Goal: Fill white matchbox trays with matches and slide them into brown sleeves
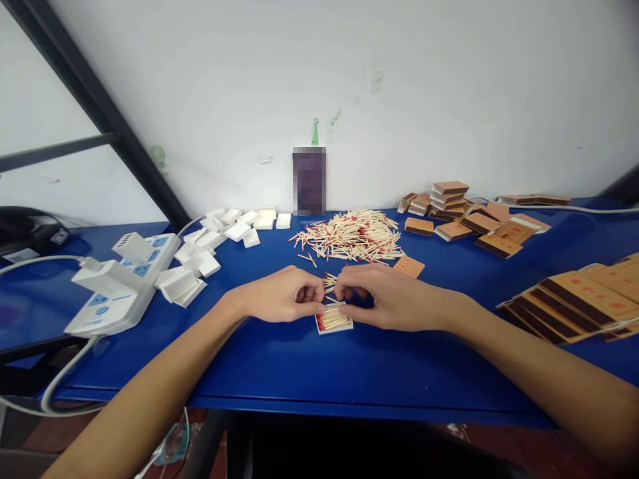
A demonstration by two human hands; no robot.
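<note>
A small white matchbox tray point(335, 330) holds a layer of red-tipped matches point(333, 317) on the table's near part. My left hand point(284, 295) is at its far left corner, fingers curled and thumb tip over the match heads. Across from it, my right hand point(382, 296) curls its fingers, with its thumb by the tray's far right corner. Both hands appear closed on matches; their fingertips are partly hidden. More loose matches point(329, 285) show in the gap between the hands. Just beyond my right hand lies an orange matchbox sleeve point(409, 267), partly covered.
A large heap of matches point(354, 234) lies behind the hands. White trays point(202, 243) are scattered at left, beside a power strip point(124, 293). Matchbox sleeves point(462, 219) are piled at back right, and stacked sleeves point(584, 296) lie nearer right. The blue table point(409, 372) meets a white wall.
</note>
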